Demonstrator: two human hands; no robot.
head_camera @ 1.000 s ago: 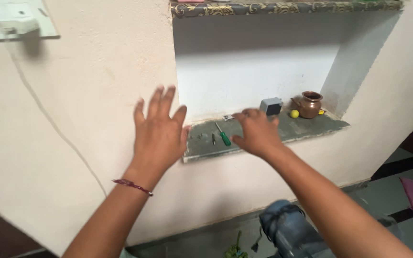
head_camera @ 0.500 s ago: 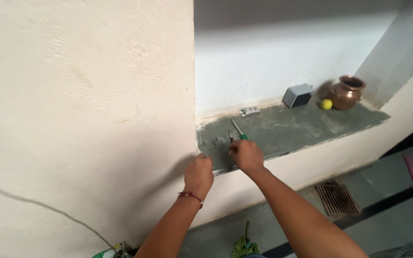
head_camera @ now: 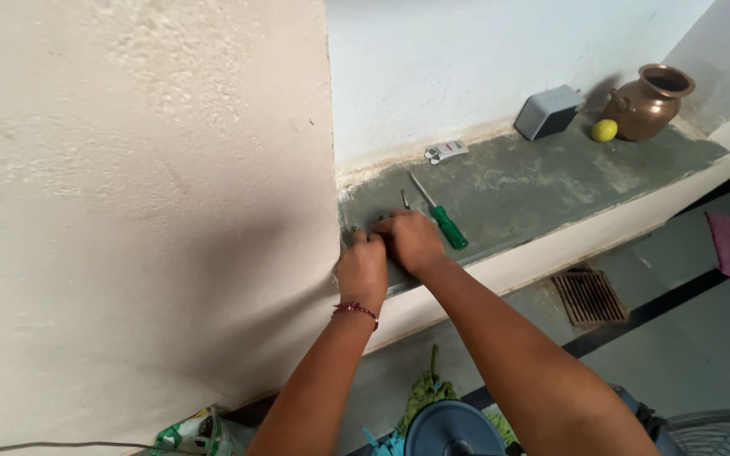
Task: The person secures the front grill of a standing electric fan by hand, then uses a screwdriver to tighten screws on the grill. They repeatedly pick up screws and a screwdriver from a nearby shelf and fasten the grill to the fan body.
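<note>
1. Left hand (head_camera: 362, 272) is seen at the front left corner of the grey ledge (head_camera: 542, 190), knuckles up, fingers curled in; a red thread band (head_camera: 354, 309) is worn at the wrist.
2. Right hand (head_camera: 412, 241) is placed just beside it, touching or nearly touching, fingers also curled down onto the ledge surface.
3. Both hands are closed loosely over the same spot; whether anything is pinched under the fingers cannot be told, since the fingertips are hidden.
4. A green-handled screwdriver (head_camera: 439, 214) is laid on the ledge just right of the right hand, handle toward the person, blade pointing to the back wall. Not gripped; the handle end sits close to the right knuckles.
5. A short dark bit or screw (head_camera: 405, 199) is seen lying just left of the screwdriver shaft, behind the right hand. Too small to identify.
6. A small white tube (head_camera: 446, 151) is laid against the back wall of the niche, well apart from the hands.
7. A grey box-shaped adapter (head_camera: 548, 111) is set further right along the back wall.
8. A yellow round fruit (head_camera: 604, 130) is placed just beside a copper pot (head_camera: 651, 102), at the far right of the ledge.
9. A floor drain grate (head_camera: 588, 297) is visible below the ledge.
10. A round blue-grey object (head_camera: 453, 428) is seen at the bottom edge, between the forearms.
</note>
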